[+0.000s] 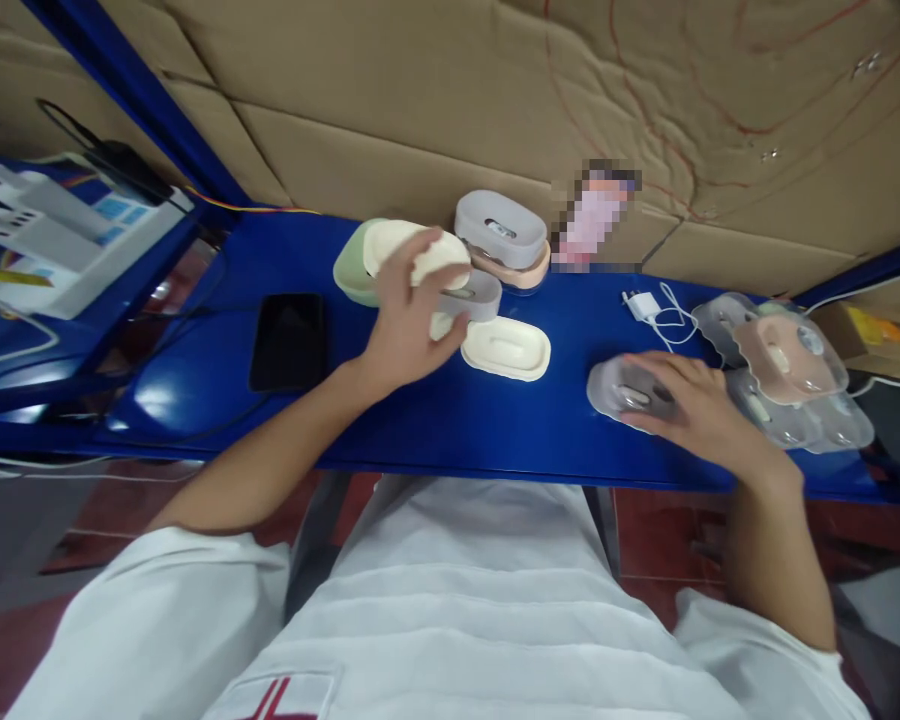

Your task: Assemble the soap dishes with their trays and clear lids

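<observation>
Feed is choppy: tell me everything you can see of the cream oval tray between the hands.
The cream oval tray looks like matte moulded plastic: shallow, rounded corners, raised rim, a small slot-like recess in its centre. It lies flat on the blue shelf, a grey piece behind it. The left hand, gripping a cream shell, is close at its left edge; contact is unclear. The right hand is apart.

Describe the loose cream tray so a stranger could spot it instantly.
On the blue bench, look between the left hand, gripping a cream lid, and the right hand. The cream tray lies flat there, unheld and unstacked, unlike the piled shells behind.
</observation>
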### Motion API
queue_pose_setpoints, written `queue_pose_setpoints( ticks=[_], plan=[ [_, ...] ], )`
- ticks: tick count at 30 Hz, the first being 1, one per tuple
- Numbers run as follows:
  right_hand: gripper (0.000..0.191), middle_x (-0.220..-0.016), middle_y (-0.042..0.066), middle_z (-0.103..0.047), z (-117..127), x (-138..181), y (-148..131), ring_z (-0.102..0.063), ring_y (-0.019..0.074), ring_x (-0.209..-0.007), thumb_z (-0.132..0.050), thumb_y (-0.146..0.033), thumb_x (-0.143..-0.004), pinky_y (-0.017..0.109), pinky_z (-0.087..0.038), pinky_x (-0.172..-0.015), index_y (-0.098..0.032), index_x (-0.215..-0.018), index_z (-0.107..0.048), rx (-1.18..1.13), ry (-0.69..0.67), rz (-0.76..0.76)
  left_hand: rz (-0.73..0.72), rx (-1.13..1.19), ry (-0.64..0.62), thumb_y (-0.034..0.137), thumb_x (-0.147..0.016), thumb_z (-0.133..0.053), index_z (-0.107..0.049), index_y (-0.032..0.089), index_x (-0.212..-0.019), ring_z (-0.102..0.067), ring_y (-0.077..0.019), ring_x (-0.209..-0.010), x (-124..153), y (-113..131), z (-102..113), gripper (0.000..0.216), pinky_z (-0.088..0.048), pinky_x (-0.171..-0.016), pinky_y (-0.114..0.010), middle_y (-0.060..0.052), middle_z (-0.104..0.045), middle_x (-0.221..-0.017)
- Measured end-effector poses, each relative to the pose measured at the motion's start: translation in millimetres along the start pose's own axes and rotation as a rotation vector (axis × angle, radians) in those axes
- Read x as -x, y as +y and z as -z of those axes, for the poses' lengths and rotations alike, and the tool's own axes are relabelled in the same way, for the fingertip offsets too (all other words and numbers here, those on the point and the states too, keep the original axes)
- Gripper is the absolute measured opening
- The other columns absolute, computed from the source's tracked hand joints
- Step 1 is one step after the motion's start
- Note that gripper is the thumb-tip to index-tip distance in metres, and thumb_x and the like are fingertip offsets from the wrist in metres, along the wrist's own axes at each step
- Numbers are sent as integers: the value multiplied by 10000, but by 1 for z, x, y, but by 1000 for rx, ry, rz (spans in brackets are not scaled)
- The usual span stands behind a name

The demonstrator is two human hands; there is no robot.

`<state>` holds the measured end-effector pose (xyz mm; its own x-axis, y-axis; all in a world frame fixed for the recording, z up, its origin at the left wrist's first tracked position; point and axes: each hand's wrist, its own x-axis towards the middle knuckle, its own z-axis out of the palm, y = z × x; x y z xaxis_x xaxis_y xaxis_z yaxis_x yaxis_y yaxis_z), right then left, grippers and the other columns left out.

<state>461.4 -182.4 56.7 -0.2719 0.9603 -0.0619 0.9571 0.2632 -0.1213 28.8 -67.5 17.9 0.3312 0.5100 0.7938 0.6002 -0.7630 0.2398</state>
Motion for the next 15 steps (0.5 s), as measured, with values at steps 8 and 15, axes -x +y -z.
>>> queue_pose_setpoints(
  ticks=[8, 15],
  plan=[
    [954, -1773, 127, -387, -7, -63, -13, -443, 410, -1608, -680, -775, -947, 677, -419, -1290, -357, -1727, -322, -187, -57, 109, -248, 66, -319, 259, -1069, -598, -552, 225, -1531, -565, -382, -1475, 10, 29, -11, 466, -527, -1126, -559, -224, -548, -1607],
    [631, -1647, 83, -590, -4, -77, -9, -609, 331, -1488, -572, -628, -1070, 589, -509, -1244, -329, -1622, -513, -369, 55, 139, -260, 133, -420, 197, -1044, -606, -571, 243, -1526, -613, -356, -1392, 11, 37, -7, 486, -526, -1112, -538, -188, -621, -1537]
  ],
)
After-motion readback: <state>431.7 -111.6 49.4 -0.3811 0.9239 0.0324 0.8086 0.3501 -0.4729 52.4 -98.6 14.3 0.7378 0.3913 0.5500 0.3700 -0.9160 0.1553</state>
